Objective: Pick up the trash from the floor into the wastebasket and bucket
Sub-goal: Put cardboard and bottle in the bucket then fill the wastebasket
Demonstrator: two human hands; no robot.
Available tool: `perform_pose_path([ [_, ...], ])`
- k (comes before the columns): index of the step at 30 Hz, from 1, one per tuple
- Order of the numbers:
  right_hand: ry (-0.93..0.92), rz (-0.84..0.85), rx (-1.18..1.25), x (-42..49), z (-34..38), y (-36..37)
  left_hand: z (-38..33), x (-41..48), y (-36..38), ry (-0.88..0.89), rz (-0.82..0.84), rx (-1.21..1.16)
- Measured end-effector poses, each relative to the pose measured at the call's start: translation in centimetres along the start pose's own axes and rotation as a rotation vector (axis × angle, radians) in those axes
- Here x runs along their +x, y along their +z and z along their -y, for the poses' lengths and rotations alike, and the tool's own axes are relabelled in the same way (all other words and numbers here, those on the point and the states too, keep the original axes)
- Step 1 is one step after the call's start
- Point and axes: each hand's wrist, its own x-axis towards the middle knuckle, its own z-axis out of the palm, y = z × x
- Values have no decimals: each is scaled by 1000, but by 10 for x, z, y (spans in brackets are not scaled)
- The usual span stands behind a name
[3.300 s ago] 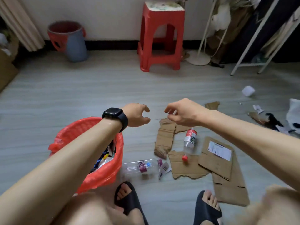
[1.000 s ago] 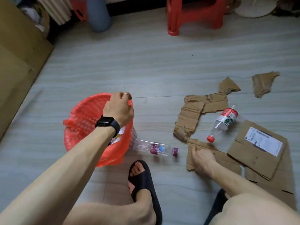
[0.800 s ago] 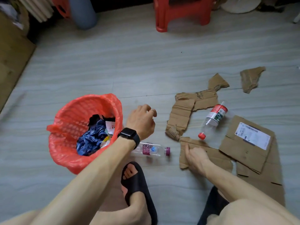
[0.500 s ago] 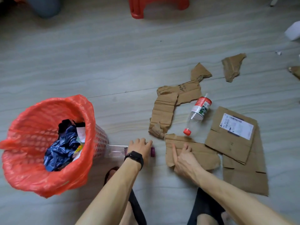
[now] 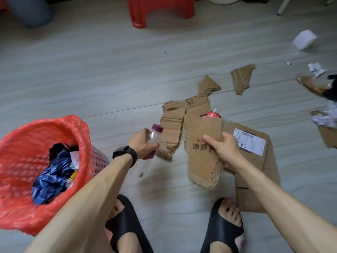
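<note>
My left hand (image 5: 141,144) fingers wrapped round clear bottle (image 5: 153,136), axis near upright, cap toward 12 o'clock. Right hand (image 5: 225,148) pinches cardboard piece (image 5: 201,157). Wastebasket (image 5: 85,141) sits at 8 o'clock from left hand, the nearer one.

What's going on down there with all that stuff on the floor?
A person is tidying trash off the floor. The left hand grips a clear bottle with a purple cap, and the right hand holds up a torn cardboard piece. The red-lined wastebasket beside the left arm already has crumpled trash inside. Flat cardboard and paper scraps lie on the floor, and a red-labelled bottle peeks out behind the held piece.
</note>
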Motion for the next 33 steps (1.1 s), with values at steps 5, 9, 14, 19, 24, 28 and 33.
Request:
perform_pose_path([
  [5,134,-3,404,28,15,25,-10,27,-31,-68,-105,-157],
  [9,226,-4,446,69,20,90,3,57,-47,-93,-171,-104],
  [14,236,-95,-348,125,14,162,28,111,-56,-141,-160,-93],
  [19,-25,-64,-571,98,47,152,15,102,-67,-148,-95,-121],
  [24,-664,29,-1121,22,143,93,-31,36,-135,-172,-30,-185],
  [28,-838,138,-1307,-54,259,46,-72,-35,-238,-204,-23,-185],
  [33,-956,144,-1390,-157,441,9,-113,-135,-428,-260,-77,-261],
])
